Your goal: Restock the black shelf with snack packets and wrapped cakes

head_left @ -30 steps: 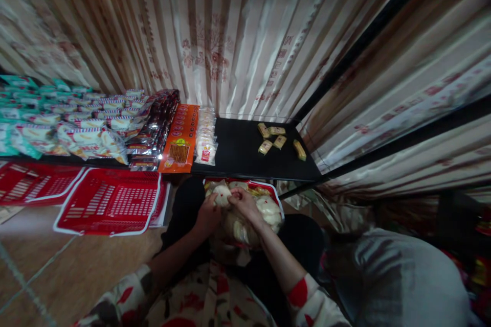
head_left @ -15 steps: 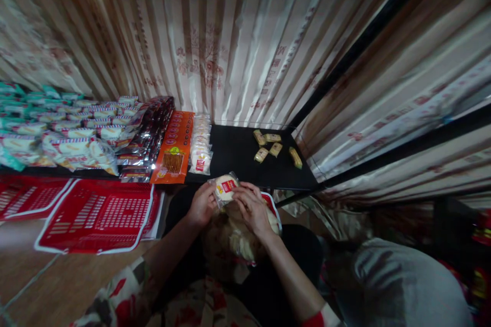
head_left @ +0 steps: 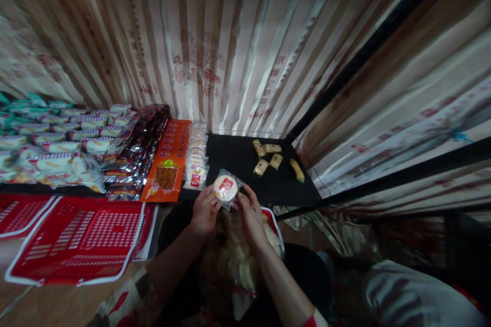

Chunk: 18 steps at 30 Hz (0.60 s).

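Note:
A round, pale rice cracker (head_left: 226,188) in a clear wrapper with a red label is held up between my hands. My left hand (head_left: 205,210) grips its left edge, fingers closed on the wrapper. On the other side, my right hand (head_left: 249,210) pinches the right edge. Just beyond, a row of similar wrapped crackers (head_left: 196,163) lines the black shelf (head_left: 230,156). Below my forearms, a red basket with a white rim (head_left: 276,227) sits at my lap, holding a clear bag of pale round pieces (head_left: 240,260).
Left of the cracker row lie an orange snack packet (head_left: 164,163), dark red packets (head_left: 134,148) and many white packs (head_left: 57,150). Several small yellow packs (head_left: 268,156) rest on the shelf's right. Red baskets (head_left: 84,237) stand on the floor at left. A black pole (head_left: 356,66) slants at right.
The wrapped cracker has turned so its face shows more squarely. My right fingers have shifted from its front to its right edge. The view has moved slightly.

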{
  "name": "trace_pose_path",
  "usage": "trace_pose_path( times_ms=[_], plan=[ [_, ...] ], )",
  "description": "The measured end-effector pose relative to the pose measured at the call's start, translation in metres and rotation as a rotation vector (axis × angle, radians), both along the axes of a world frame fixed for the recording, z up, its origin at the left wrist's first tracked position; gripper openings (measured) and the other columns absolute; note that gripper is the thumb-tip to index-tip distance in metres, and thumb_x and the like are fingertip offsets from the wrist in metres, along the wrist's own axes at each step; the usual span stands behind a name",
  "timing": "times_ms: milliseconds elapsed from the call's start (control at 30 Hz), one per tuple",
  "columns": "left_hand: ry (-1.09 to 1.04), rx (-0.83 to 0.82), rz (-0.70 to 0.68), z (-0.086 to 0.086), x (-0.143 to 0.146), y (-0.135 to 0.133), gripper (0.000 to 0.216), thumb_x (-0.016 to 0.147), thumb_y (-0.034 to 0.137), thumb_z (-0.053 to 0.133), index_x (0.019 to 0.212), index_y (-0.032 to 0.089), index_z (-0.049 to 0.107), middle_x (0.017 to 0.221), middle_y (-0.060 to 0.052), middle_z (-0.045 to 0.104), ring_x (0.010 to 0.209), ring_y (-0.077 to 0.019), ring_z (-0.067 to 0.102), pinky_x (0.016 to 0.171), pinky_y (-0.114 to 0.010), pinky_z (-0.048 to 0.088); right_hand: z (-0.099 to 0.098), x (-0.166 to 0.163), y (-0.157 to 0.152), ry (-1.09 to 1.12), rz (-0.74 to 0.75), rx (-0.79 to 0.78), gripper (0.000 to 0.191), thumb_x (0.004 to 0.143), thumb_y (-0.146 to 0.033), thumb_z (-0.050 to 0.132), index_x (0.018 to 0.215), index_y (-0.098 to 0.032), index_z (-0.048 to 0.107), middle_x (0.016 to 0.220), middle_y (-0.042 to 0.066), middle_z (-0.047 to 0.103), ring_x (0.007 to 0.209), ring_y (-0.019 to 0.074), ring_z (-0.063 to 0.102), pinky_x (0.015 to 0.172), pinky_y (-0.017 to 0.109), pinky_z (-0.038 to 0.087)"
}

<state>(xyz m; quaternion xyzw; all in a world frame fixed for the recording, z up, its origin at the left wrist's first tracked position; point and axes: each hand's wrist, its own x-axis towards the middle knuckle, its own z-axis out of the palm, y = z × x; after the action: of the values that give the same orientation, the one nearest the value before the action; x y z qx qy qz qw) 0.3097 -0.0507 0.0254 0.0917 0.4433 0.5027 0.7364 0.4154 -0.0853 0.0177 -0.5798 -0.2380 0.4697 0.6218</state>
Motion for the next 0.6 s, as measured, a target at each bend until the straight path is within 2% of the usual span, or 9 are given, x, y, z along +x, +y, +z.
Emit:
trace_pose_path(
  times_ms=[100, 200, 367, 600],
  plan=[
    [0.026, 0.097, -0.013, -0.003, 0.005, 0.009, 0.018, 0.077, 0.018, 0.056, 0.095, 0.018, 0.054, 0.095, -0.008, 0.068, 0.093, -0.0203, 0.065, 0.087, -0.036, 0.050, 0.001, 0.005, 0.012, 0.042, 0.012, -0.002, 0.058, 0.066, -0.042, 0.069, 0.116, -0.022, 0.048, 0.087, 0.002, 0.069, 0.076, 0.0157, 0.065, 0.067, 0.027, 0.052],
    [0.023, 0.173, -0.008, -0.002, 0.009, 0.019, 0.024, 0.073, 0.020, 0.061, 0.096, 0.015, 0.055, 0.092, -0.008, 0.067, 0.086, -0.0190, 0.065, 0.083, -0.035, 0.051, 0.000, 0.013, 0.027, 0.028, 0.044, -0.002, 0.049, 0.059, -0.041, 0.074, 0.100, -0.019, 0.057, 0.081, 0.001, 0.069, 0.070, 0.0140, 0.063, 0.062, 0.024, 0.051],
    [0.067, 0.142, 0.003, 0.008, 0.015, 0.037, 0.026, 0.073, 0.017, 0.059, 0.099, 0.015, 0.053, 0.090, -0.006, 0.065, 0.079, -0.0151, 0.064, 0.074, -0.029, 0.051, 0.000, 0.023, 0.050, 0.113, 0.030, -0.062, 0.038, 0.054, -0.034, 0.079, 0.083, -0.019, 0.060, 0.076, -0.001, 0.068, 0.064, 0.0102, 0.061, 0.056, 0.020, 0.049],
    [0.216, 0.155, -0.023, 0.017, 0.027, 0.068, 0.033, 0.066, 0.003, 0.056, 0.096, 0.016, 0.051, 0.086, -0.003, 0.065, 0.074, -0.0129, 0.062, 0.073, -0.027, 0.049, -0.006, 0.024, 0.077, 0.294, 0.020, -0.024, 0.030, 0.056, -0.027, 0.078, 0.077, -0.020, 0.058, 0.074, -0.002, 0.065, 0.066, 0.0106, 0.062, 0.070, 0.026, 0.055]
  ],
)
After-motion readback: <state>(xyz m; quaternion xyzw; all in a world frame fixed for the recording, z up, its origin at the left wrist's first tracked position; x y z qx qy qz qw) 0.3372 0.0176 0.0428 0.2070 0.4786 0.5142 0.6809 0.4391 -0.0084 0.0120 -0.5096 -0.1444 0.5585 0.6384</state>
